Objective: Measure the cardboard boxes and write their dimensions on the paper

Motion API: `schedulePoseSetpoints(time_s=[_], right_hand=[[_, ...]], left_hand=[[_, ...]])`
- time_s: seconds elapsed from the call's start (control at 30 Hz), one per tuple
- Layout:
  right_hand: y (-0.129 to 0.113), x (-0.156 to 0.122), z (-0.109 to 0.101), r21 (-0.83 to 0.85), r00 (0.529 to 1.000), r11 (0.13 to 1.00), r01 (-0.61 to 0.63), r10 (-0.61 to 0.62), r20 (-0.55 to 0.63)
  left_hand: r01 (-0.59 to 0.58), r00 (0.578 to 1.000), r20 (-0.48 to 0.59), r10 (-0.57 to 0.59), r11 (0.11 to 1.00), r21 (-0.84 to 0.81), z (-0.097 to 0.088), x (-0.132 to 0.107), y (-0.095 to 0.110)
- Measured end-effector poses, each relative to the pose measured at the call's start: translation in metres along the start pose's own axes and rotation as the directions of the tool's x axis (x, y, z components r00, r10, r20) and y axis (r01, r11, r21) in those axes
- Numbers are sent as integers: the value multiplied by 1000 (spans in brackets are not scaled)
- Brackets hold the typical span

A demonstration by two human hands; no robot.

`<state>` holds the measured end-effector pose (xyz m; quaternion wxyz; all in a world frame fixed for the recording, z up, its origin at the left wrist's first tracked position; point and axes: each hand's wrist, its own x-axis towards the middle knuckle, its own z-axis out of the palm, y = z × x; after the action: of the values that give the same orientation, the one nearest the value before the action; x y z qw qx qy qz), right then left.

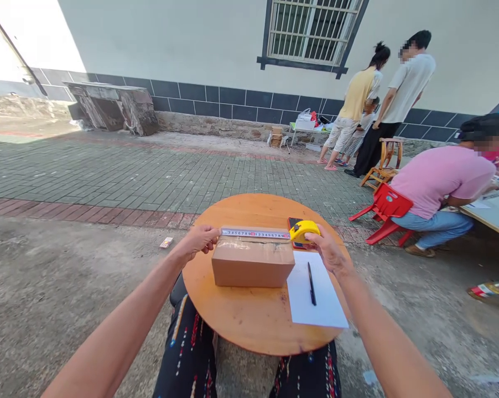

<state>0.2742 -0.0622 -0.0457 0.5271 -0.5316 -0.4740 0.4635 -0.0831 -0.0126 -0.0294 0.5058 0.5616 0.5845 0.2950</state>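
A brown cardboard box (251,268) sits on a round wooden table (241,326) in front of me. Across the top of the box stretches the white blade of a yellow tape measure (305,229). My left hand (200,242) pinches the blade's end at the box's left edge. The yellow case is gripped in my right hand (327,249), just past the right edge of the box. Beneath that hand lies a sheet of white paper (324,309) with a black pen (311,283) on it. A dark, red-edged object (293,223), partly hidden by the case, rests behind the paper.
At right, a person in pink (444,177) sits on a red plastic chair (388,207) by another table (494,213). Several people stand near a wooden chair (385,160) farther back. A bottle (490,289) lies on the ground. A stone bench (112,105) stands along the wall.
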Motion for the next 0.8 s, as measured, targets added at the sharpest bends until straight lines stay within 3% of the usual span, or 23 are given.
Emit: schedulePoseSetpoints(time_s=[0.4,0.8], right_hand=[[-2,1,0,6,1000,1000,-15,14,12],[-5,-2,0,23,1000,999,-27,27,12]], left_hand=[[15,999,41,-12,997,-70,0,4,-3],[-7,999,35,8,1000,-17,-4,5,-1]])
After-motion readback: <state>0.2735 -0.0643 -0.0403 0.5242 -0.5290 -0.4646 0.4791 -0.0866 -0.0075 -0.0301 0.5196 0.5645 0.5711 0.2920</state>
